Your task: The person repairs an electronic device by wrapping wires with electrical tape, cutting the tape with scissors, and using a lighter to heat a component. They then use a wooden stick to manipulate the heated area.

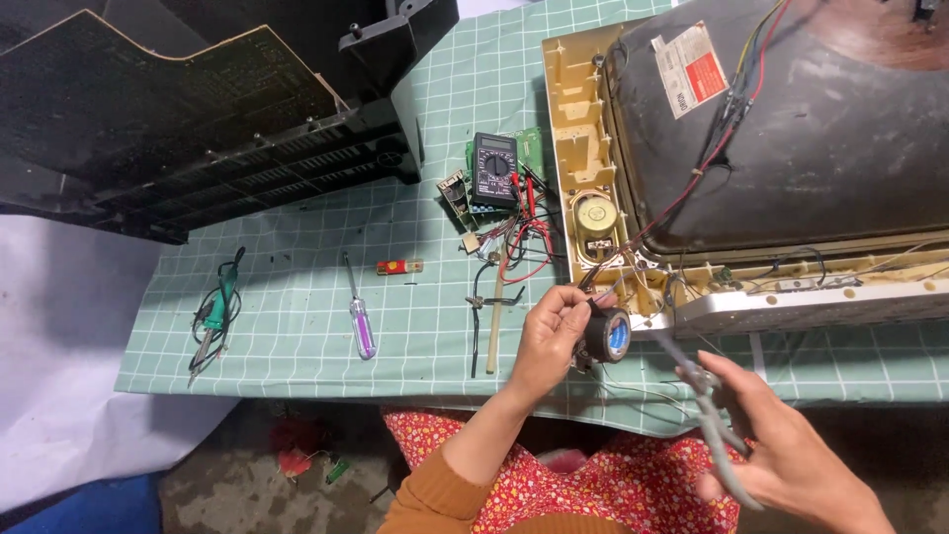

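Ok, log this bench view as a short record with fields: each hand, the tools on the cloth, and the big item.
left hand: holds roll of black tape
right hand: holds grey scissors
surface: green checked cloth
tools: multimeter, purple-handled screwdriver, soldering iron
big item: opened television, picture tube exposed, speaker in frame

Single view, head-worn: looks steeply down from above the seated person onto the checked green mat (297, 297). Close range, hands at the lower edge, opened television (771, 148) upper right.
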